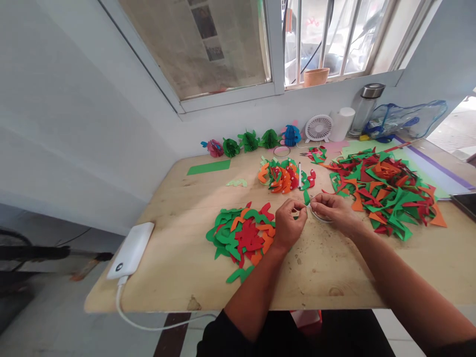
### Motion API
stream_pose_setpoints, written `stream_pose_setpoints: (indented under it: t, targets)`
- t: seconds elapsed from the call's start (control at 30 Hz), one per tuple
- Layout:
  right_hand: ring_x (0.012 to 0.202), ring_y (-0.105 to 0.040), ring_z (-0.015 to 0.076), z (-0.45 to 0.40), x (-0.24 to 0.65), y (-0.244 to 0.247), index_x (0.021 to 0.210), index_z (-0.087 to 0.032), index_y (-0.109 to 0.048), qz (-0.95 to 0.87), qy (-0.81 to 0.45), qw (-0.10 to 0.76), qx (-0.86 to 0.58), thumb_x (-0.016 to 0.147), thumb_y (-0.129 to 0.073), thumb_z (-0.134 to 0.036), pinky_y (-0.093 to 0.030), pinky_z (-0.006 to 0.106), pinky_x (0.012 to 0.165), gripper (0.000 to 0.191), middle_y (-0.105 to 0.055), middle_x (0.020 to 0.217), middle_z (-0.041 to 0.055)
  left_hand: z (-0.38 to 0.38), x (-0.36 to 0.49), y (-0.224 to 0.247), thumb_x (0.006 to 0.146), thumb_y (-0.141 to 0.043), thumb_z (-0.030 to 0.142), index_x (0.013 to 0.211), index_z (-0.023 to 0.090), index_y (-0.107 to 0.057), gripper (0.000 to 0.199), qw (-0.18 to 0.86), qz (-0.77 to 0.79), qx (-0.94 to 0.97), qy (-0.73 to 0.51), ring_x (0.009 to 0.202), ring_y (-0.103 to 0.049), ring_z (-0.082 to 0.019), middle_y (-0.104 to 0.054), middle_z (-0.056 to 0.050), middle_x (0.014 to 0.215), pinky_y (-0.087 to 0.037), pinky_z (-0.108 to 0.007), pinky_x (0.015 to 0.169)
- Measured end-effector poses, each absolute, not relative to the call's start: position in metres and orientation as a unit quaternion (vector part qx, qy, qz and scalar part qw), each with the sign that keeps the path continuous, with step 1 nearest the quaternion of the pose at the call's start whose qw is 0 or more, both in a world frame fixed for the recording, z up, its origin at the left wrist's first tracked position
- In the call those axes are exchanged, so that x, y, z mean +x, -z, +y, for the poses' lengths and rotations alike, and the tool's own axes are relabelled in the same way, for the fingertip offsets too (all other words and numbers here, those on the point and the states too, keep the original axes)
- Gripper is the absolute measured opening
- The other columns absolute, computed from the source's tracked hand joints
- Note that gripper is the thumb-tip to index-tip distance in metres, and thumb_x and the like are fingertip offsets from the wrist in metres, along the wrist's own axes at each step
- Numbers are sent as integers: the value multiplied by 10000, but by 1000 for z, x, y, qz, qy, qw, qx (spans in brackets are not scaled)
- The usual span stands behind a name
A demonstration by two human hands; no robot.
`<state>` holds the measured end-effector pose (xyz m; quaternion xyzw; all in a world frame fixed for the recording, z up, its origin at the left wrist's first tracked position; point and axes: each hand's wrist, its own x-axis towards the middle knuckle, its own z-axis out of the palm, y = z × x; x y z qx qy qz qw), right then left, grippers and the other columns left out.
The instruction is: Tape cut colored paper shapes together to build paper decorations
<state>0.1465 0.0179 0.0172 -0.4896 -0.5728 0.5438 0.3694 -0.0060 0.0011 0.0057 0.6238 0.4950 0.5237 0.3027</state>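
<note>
My left hand (290,222) and my right hand (332,210) meet over the middle of the wooden table, fingertips pinched and nearly touching. A small green paper piece (307,197) shows between them, with a bit of green also at my left fingers. Beneath my right hand lies a white ring-shaped item (320,217), partly covered by the fingers. Left of my left hand is a pile of green, red and orange paper cutouts (250,236). Behind the hands sit clustered folded cutouts (284,177) with a white pen (299,175) beside them.
Paper scraps (394,188) heap at the right. Paper figures (250,141), a small fan (319,127), a glass bottle (366,110) and a clear pouch (407,119) line the wall. A white power bank (131,250) lies at the table's left edge, its cable hanging down.
</note>
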Motion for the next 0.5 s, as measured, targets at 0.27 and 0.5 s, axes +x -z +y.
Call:
stream_pose_setpoints:
  t: [0.27,0.5]
  targets:
    - [467,-330,67,19,147,-17,714,-171,-552,-576,-536,375,-490,703,-608,-541,-247,217,442,374,-422,558,-52,0,-6,-8,709,-560,189,660,189,-623,80,337,500,598,-527,692,-581,-142,-626,-14,671,-466,-257,683]
    - [471,-325,64,18,147,-18,724,-165,-565,-569,-543,386,-482,717,-621,-511,-233,215,443,351,-414,554,-56,1,-7,-7,733,-544,184,767,175,-661,122,356,501,589,-525,711,-597,-148,-655,-30,722,-472,-263,680]
